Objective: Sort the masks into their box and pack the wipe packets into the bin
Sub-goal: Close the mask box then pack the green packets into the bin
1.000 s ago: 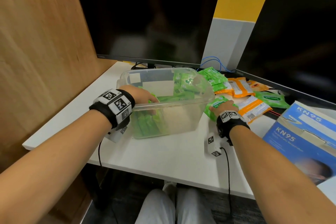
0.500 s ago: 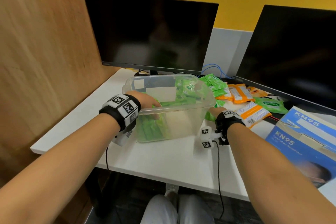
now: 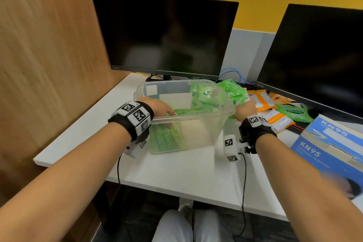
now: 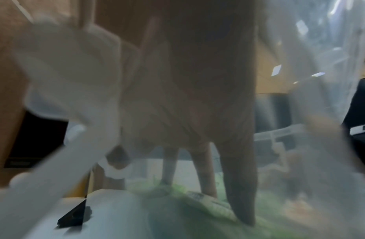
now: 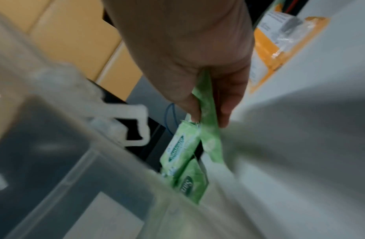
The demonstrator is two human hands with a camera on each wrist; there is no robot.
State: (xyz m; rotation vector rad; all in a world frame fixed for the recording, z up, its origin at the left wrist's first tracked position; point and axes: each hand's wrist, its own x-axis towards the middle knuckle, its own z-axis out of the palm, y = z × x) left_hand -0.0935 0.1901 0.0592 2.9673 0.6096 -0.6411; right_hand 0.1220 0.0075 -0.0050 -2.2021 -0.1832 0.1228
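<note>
Pinching a green wipe packet (image 5: 208, 129) in the right hand (image 3: 244, 109) just right of the clear bin (image 3: 196, 124) on the worktop (image 3: 186, 171); left hand (image 3: 161, 107) fingers (image 4: 238, 186) straight, pressing packets inside.

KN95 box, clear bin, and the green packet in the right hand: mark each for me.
KN95 box (image 3: 322, 149), head view, blue front face.
Clear bin (image 3: 193, 118), head view, near rim.
Green packet (image 5: 208, 113), right wrist view, middle, pinched by the right hand (image 5: 187, 53).

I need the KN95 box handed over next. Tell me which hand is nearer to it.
Right. The right hand pinches a green wipe packet beside the bin, left of the KN95 box. The left hand is inside the bin, farther away.
</note>
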